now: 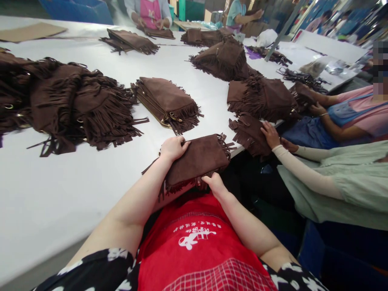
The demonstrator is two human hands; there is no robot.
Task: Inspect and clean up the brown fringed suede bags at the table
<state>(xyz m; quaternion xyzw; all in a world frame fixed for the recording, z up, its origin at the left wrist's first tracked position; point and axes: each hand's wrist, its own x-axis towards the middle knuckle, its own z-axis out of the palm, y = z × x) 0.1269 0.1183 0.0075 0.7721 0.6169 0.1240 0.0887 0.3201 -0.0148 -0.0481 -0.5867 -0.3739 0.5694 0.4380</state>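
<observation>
A brown fringed bag (198, 158) lies at the table edge in front of my red apron, its flat side up and fringe hanging around its sides. My left hand (174, 148) is closed on its far left corner, with the fingertips partly hidden. At the near edge, my right hand (215, 184) grips the bag, thumb towards the top and the other fingers mostly out of sight. Just beyond lies a small pile of brown pouches (166, 101) with gold-coloured zips and fringe.
A large heap of fringed bags (69, 101) covers the left of the white table (45, 194). More bags (257, 97) lie at the right. Beside me, a co-worker's hand (270, 134) rests on another bag. Other people work across the table and further right.
</observation>
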